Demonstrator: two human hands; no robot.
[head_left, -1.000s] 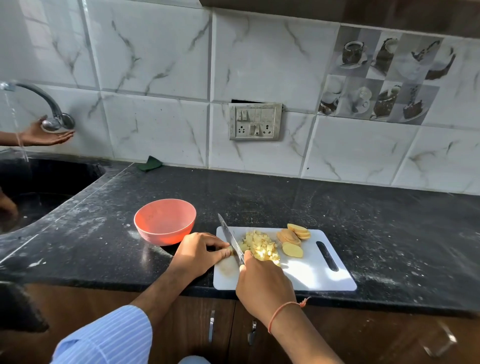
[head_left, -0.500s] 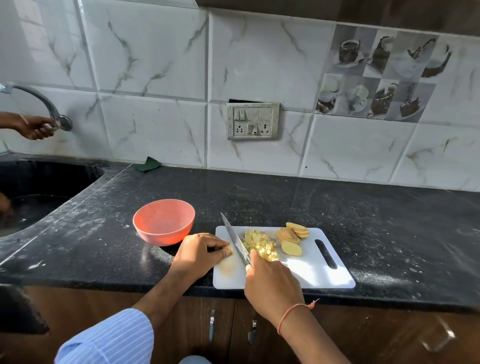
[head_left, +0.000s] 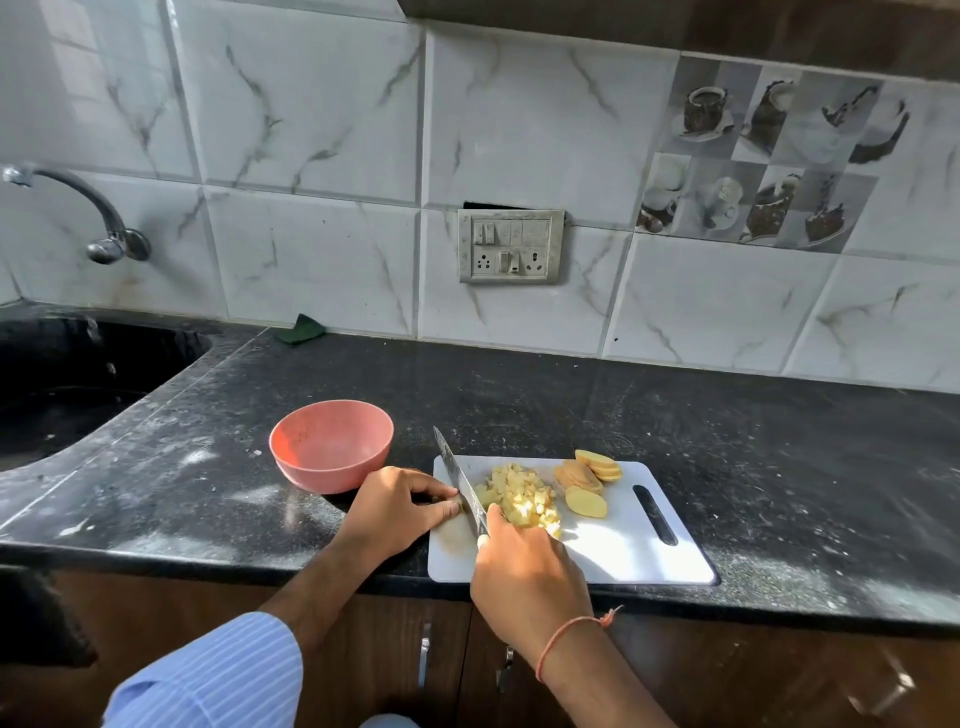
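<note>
A kitchen wall of glossy white marble-veined tiles (head_left: 311, 130), broken by a patch of printed tiles showing cups and desserts (head_left: 769, 156), rises behind a black speckled stone desk (head_left: 571, 410) dusted with pale smears. A grimy grey switch-and-socket panel (head_left: 511, 247) sits in the wall. A curved metal tap (head_left: 104, 228) reaches over the dark sink (head_left: 78, 374) cut into the desk's left end.

At the desk's front edge lies a white plastic cutting board (head_left: 623, 551), rectangular with rounded corners and a slot handle on its right side. The right hand (head_left: 524, 566), an orange thread (head_left: 566, 629) round its wrist, has its fingers wrapped around the handle of a knife (head_left: 460, 480). The mottled steel blade angles across the board's left part. Just left of the blade, the left hand (head_left: 395, 501), in a blue striped sleeve (head_left: 218, 675), curls its fingers down onto a small pale potato piece (head_left: 456, 503), mostly hidden.

Right of the blade sits a heap of diced potato (head_left: 524, 493), then oval potato slices (head_left: 587, 475) near the board's far edge. A matte pink round bowl (head_left: 332, 447) stands just left of the board. A green scrub pad (head_left: 300, 330) lies at the desk's back edge.
</note>
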